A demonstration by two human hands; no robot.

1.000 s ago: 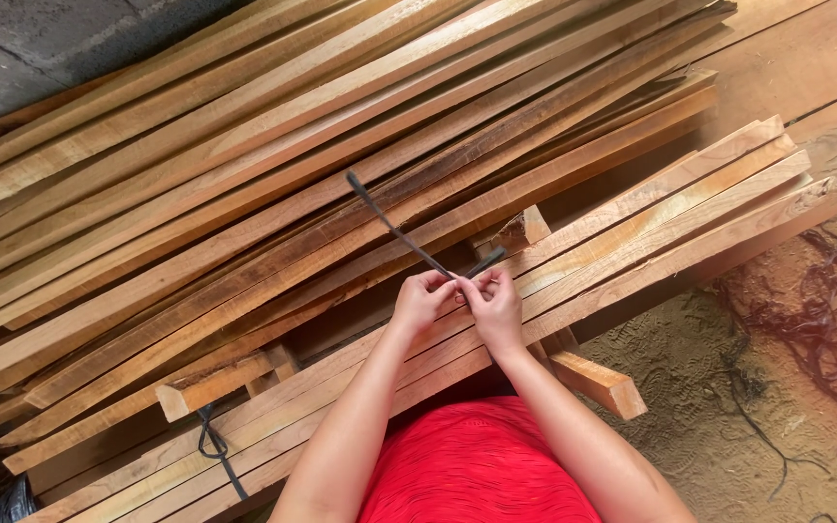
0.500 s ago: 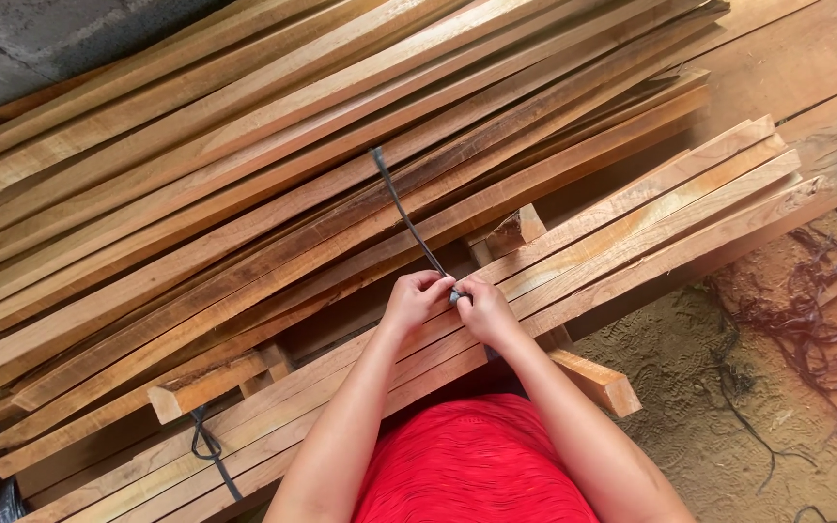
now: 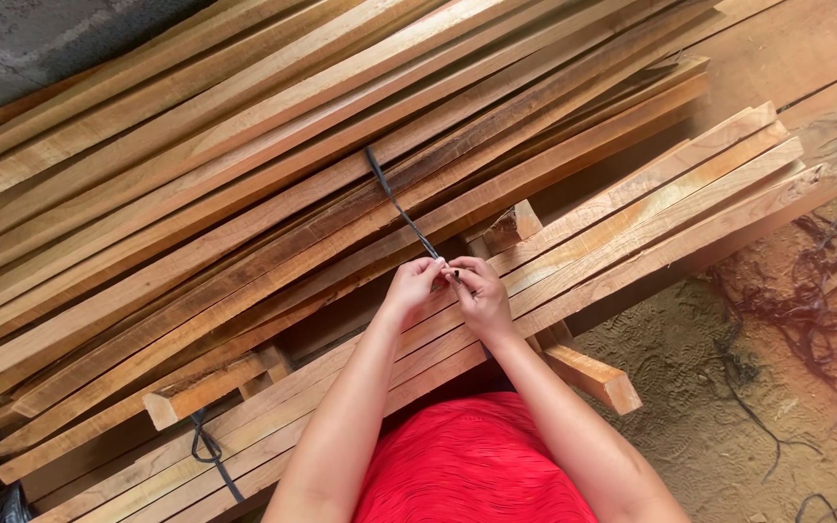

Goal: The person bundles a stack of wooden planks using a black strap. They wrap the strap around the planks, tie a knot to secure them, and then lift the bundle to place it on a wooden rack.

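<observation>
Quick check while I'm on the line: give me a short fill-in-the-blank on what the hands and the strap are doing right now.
1. Both hands, the left hand and the right hand, pinch one end of a ____ strap.
2. The strap runs away from the hands across long wooden ____.
3. A second dark strap is tied around the nearer bundle, on the person's ____ side.

Missing words: black; slats; left

— Is it bright or dark here?

— Bright. Soft daylight falls on the wood planks [image 3: 244, 194], and they look warm and yellow.

— Any dark spots?

— Yes. The gaps between the planks are dark, and so is the shade under the near stack. The grey wall [image 3: 41, 48] in the top corner is dim.

— Is it sharp?

— Mostly. The red shirt [image 3: 472, 465] glows strongly. The planks bend a little near the edges. No glare.
</observation>
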